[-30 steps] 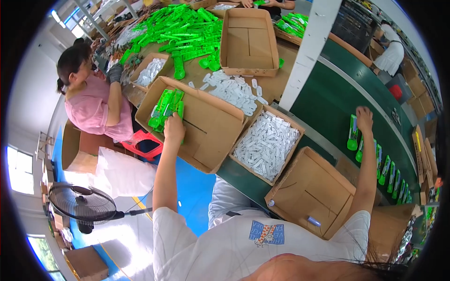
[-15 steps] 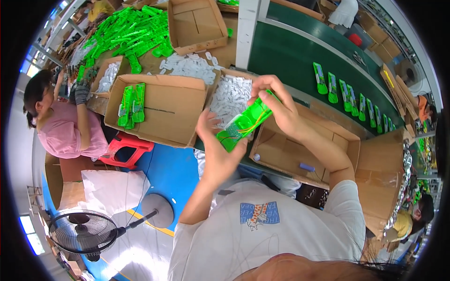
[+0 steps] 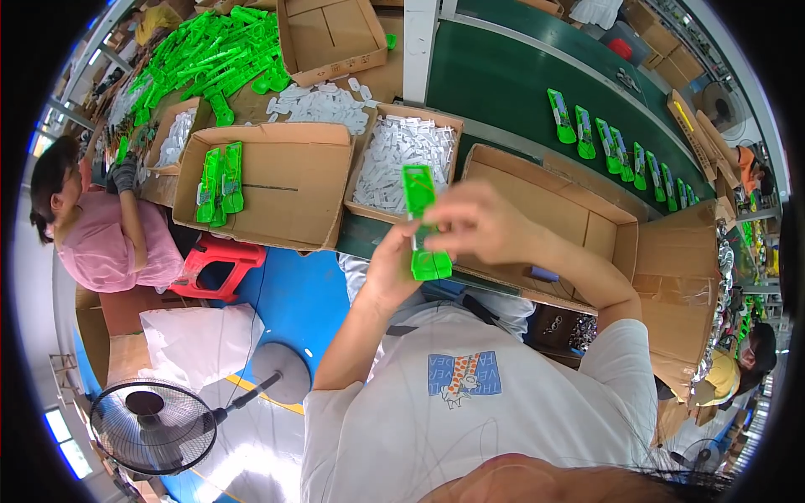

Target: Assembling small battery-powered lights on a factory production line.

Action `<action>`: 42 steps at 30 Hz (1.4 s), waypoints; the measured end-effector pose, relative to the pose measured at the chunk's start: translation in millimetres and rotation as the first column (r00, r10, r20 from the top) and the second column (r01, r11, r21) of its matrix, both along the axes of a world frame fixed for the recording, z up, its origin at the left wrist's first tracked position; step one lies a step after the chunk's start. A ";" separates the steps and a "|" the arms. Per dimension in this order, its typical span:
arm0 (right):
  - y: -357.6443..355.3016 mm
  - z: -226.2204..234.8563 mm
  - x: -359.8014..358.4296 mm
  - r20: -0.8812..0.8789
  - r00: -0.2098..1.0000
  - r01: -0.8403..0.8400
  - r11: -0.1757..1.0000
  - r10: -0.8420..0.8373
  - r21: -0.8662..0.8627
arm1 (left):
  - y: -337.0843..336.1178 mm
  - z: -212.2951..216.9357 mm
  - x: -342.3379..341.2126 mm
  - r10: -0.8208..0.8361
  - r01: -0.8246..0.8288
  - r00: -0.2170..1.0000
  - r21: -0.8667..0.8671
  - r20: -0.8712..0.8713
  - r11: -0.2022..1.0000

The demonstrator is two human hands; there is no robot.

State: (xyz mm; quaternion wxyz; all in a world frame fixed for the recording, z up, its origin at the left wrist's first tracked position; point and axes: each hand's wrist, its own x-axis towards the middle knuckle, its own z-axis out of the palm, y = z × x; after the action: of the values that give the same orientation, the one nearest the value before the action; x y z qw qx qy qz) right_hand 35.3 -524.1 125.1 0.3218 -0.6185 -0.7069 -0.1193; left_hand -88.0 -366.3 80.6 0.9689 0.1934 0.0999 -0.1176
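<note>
A bright green plastic casing (image 3: 432, 267), long and narrow, stands nearly upright in the picture in front of my chest. My left hand (image 3: 392, 267) is closed round its left side, near the lower part. Across the casing's middle reaches my right hand (image 3: 478, 222), its fingers bent and smeared by motion; whether they pinch anything I cannot make out. They cover the casing's middle. Just beyond my hands is a carton of small white plastic pieces (image 3: 407, 159). Left of it, a shallow carton (image 3: 289, 172) holds several green casings (image 3: 231, 176).
A carton (image 3: 587, 222) with a purple-blue cylinder (image 3: 543, 274) lies to the right. Green casings (image 3: 605, 142) line a dark green belt (image 3: 495, 84). Green parts (image 3: 218, 59) are heaped far left. A person in pink (image 3: 117, 235) sits left, near a standing fan (image 3: 155, 423).
The casing has turned from slanting to nearly upright. My right hand has moved from its far end down to its middle. My left hand still holds it. The whole view has shifted slightly.
</note>
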 end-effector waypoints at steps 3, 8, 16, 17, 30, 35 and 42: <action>-3.7 -17.9 -17.6 0.168 0.983 -0.060 0.994 0.075 -0.093 | 2.1 -8.6 -0.5 0.086 -0.082 0.992 0.046 -0.092 0.996; -8.4 -16.6 -18.1 -0.677 0.721 0.004 0.978 -0.147 -0.208 | -4.7 -1.3 4.7 0.231 -0.233 0.972 0.071 0.033 0.970; 7.7 2.1 -31.4 -0.768 0.556 0.204 0.947 -0.319 -0.246 | -26.1 4.1 -4.5 0.216 -0.283 0.957 0.459 0.194 0.842; 7.2 -1.4 -34.9 -0.768 0.554 0.206 0.947 -0.322 -0.248 | -27.4 -0.3 -3.6 0.214 -0.281 0.958 0.458 0.193 0.843; 7.9 -2.2 -31.4 -0.680 0.636 0.338 0.924 -0.363 -0.177 | -26.2 5.2 -0.1 0.167 -0.287 0.956 0.658 0.241 0.696; 7.7 -3.3 -22.9 -0.601 0.650 0.412 0.880 -0.465 -0.235 | -28.1 6.7 -2.2 0.139 -0.290 0.953 0.682 0.268 0.671; 5.9 -3.3 -34.4 -0.470 0.748 0.498 0.864 -0.469 -0.071 | -27.5 7.1 -3.0 0.100 -0.250 0.967 0.782 0.236 0.572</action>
State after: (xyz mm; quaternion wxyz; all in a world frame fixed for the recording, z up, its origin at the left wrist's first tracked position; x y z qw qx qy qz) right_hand 0.9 -518.2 121.9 0.4602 -0.7802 -0.4186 -0.0652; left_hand -91.0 -393.9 87.7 0.7876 0.6086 0.0800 0.0535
